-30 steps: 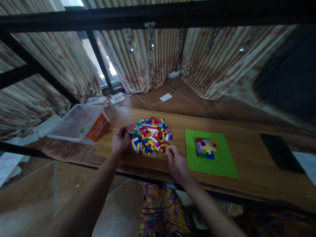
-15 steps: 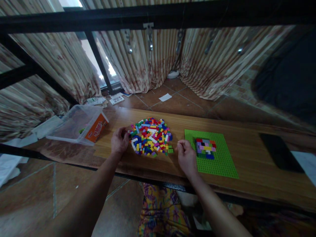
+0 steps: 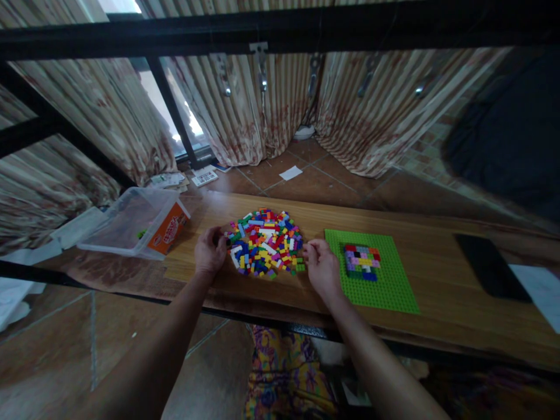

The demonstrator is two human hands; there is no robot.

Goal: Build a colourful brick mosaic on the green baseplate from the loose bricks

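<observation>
Flanking the brick pile (image 3: 265, 248): my left hand (image 3: 210, 252) and right hand (image 3: 322, 266), fingers curled; whether gripping, I cannot tell.

The left forearm (image 3: 164, 338) and right forearm (image 3: 370, 353) extend forward and converge, the left hand (image 3: 210, 252) curled inward toward the right, the right hand (image 3: 322, 265) partly curled toward the left, both hands positioned apart.
</observation>
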